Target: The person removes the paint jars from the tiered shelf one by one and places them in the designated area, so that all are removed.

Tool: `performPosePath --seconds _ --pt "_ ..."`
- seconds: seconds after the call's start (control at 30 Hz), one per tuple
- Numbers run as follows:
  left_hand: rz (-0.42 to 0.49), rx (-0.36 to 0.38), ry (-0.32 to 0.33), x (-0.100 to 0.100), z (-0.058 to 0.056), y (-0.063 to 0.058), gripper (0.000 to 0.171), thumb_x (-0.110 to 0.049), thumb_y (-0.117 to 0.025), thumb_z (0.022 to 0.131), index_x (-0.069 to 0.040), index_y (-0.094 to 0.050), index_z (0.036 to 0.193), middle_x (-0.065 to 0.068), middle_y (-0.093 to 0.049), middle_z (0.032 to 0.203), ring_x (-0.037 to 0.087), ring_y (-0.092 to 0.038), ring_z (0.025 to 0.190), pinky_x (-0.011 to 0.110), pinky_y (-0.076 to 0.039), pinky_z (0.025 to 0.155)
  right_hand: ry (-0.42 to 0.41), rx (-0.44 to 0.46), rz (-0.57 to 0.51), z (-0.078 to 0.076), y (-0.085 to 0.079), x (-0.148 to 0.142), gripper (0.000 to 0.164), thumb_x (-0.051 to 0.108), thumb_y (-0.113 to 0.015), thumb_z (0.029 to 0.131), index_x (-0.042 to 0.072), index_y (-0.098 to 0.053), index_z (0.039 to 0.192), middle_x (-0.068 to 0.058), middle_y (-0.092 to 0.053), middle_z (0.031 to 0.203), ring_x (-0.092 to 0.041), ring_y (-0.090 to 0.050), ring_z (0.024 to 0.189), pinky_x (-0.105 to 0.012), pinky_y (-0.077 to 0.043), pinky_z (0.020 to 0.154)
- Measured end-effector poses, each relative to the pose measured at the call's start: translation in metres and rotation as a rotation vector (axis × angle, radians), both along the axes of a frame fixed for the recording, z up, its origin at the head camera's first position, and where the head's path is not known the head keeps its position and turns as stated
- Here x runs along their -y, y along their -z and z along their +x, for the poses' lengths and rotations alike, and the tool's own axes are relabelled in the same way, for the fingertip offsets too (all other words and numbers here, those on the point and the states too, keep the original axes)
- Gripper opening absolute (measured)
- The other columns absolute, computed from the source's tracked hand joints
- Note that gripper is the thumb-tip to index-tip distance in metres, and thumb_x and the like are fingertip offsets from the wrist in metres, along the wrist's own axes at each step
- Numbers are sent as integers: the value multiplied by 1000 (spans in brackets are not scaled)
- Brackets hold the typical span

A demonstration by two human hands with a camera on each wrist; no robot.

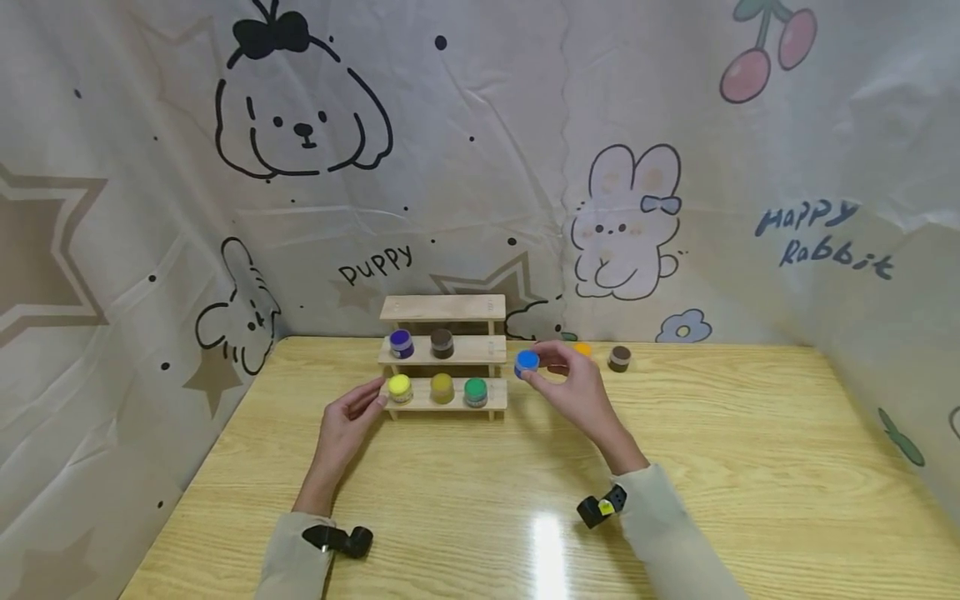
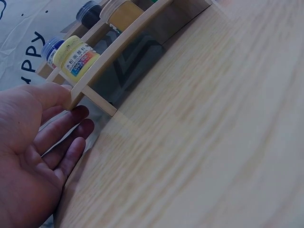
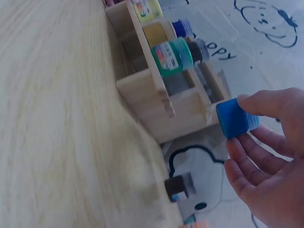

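Note:
My right hand (image 1: pixel 573 387) pinches a blue paint jar (image 1: pixel 527 362) between thumb and fingers, just off the right end of a three-tier wooden rack (image 1: pixel 442 309). The jar is raised beside the middle tier. At the rack's other end my left hand (image 1: pixel 348 425) grips the end of the bottom shelf, with the thumb on top and fingers below in the left wrist view. That shelf carries a yellow jar (image 1: pixel 400 388), an ochre jar (image 1: pixel 442 388) and a green jar (image 1: pixel 476 392). Above them stand a purple jar (image 1: pixel 401 343) and a dark brown jar (image 1: pixel 442 343).
On the table behind my right hand are an orange jar (image 1: pixel 582 350), partly hidden by the hand, and another dark brown jar (image 1: pixel 619 359). A printed cloth (image 1: pixel 480 167) hangs behind and along the sides of the wood-grain table (image 1: pixel 720 433).

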State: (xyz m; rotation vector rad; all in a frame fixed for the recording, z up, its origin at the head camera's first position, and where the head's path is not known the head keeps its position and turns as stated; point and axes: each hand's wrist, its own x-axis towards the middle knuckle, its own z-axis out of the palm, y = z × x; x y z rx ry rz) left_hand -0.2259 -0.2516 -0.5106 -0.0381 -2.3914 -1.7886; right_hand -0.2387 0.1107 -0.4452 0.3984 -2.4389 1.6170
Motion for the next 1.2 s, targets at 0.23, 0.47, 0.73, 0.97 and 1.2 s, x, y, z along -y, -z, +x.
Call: performPosePath --seconds 0.23,0.47,0.73,0.97,1.2 --pt "-16 9 -13 1 0 1 40 -20 -69 101 -3 -64 138 16 -64 137 18 -63 122 11 -48 92 47 46 6 -7 14 -12 34 12 -82 90 3 -68 120 -14 -70 114 -31 -66 108 -49 -53 99" --pt "-17 13 -4 3 0 2 41 -21 -68 102 -4 -64 138 15 -64 138 15 -62 121 12 -49 92 53 101 29 -11 33 -20 36 11 -81 90 0 -67 121 -16 -69 114 -33 -66 108 -50 -52 99" --pt "-14 1 -12 1 -1 3 40 -19 -68 102 -3 -64 138 16 -64 137 5 -63 115 12 -49 90 53 145 71 -13 41 -24 35 9 -81 90 0 -66 121 -16 -69 113 -31 -66 106 -46 -55 95" --pt "0 -1 -7 0 -1 0 39 -18 -69 101 -3 -64 137 15 -64 138 4 -63 115 12 -49 91 41 195 88 -15 45 -27 33 9 -79 91 1 -67 121 -14 -70 113 -28 -66 104 -43 -56 93" --pt "-10 10 -13 0 0 0 39 -16 -67 102 -2 -64 138 17 -64 138 15 -63 120 12 -49 90 40 208 89 -17 50 -26 33 9 -78 92 1 -66 121 -14 -69 114 -28 -66 105 -43 -55 95"
